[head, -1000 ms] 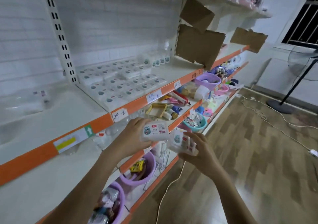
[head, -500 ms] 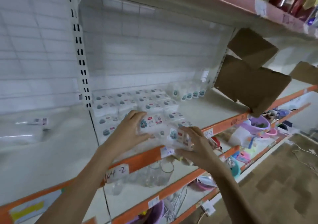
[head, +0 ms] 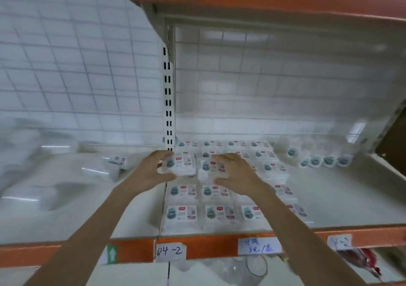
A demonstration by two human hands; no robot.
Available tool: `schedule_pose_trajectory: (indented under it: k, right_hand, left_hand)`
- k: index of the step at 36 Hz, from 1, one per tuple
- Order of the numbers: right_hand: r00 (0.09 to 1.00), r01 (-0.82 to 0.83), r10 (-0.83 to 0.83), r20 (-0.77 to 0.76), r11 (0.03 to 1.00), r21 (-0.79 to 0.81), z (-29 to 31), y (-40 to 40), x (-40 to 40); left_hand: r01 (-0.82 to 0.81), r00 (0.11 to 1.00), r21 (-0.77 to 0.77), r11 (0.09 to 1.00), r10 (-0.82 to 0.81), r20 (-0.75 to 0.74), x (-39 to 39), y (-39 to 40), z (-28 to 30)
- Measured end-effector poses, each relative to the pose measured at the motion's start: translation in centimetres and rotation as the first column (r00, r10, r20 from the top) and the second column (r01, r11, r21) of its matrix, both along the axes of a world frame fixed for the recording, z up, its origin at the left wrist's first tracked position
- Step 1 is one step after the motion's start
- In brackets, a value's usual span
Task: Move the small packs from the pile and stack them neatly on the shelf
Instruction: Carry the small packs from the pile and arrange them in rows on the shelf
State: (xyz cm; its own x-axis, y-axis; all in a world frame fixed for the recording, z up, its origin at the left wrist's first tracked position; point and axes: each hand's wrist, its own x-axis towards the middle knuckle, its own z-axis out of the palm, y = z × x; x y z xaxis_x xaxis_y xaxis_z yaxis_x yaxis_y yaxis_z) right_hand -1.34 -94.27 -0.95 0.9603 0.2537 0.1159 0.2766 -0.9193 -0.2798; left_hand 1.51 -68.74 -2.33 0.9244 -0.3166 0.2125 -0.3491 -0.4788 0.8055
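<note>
Left hand (head: 153, 169) grips pack (head: 181, 165); right hand (head: 237, 172) grips second pack (head: 206, 169), above shelved rows (head: 182, 214).

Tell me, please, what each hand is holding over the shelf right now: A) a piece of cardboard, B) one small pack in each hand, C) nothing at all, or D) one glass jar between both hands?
B: the left hand grips one small pack and the right hand grips another pack, both above the packs already laid on the shelf.

"04-2" tag (head: 171, 251) (shelf edge (head: 206, 245))
</note>
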Motion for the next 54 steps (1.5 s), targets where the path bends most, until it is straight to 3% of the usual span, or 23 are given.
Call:
schedule_pose_trajectory:
  k: [9,19,25,34,36,39,45,49,54]
  right_hand:
    - [0.997,-0.029,0.034,0.064,0.996,-0.08,-1.6,-1.0,1.4]
    - [0.995,0.011,-0.009,0.096,1.0,-0.018,-2.8,-1.8,0.6]
    - [0.993,0.011,-0.004,0.115,0.998,-0.058,-3.1,-1.7,0.4]
    - [0.995,0.074,-0.063,0.083,0.988,-0.134,-1.5,-0.9,-1.4]
    - [0.99,0.083,-0.068,0.127,0.99,-0.114,-0.9,-0.5,-2.7]
    - [0.976,0.064,-0.048,0.211,0.995,-0.071,-0.3,0.1,-5.3]
    - [0.942,-0.007,-0.012,0.336,0.998,0.056,-1.2,1.4,-11.8]
    - [0.948,-0.082,0.053,0.315,0.993,0.081,-2.7,2.3,-15.6]
    - [0.962,-0.185,0.152,0.227,0.974,0.131,-5.9,2.0,-19.3]
  left_hand:
    - [-0.001,1.0,0.166,0.986,0.0,0.003,0.4,-0.9,-0.7]
    - [-0.104,0.994,0.143,0.984,0.097,0.055,0.9,-2.4,-2.4]
    - [-0.146,0.989,0.114,0.983,0.146,0.01,0.9,-2.7,-2.5]
    - [-0.129,0.988,0.226,0.966,0.144,-0.05,0.1,-3.2,-1.3]
    - [-0.161,0.985,0.262,0.952,0.171,-0.018,-0.8,-3.1,-0.9]
    - [-0.239,0.971,0.193,0.952,0.234,0.051,-2.9,-2.7,-0.6]
    - [-0.272,0.919,0.177,0.946,0.201,0.338,-9.6,-1.6,-1.3]
    - [-0.339,0.851,0.265,0.903,0.174,0.495,-15.1,-1.3,-2.4]
    - [-0.481,0.831,0.317,0.817,0.309,0.463,-21.9,-2.0,-5.6]
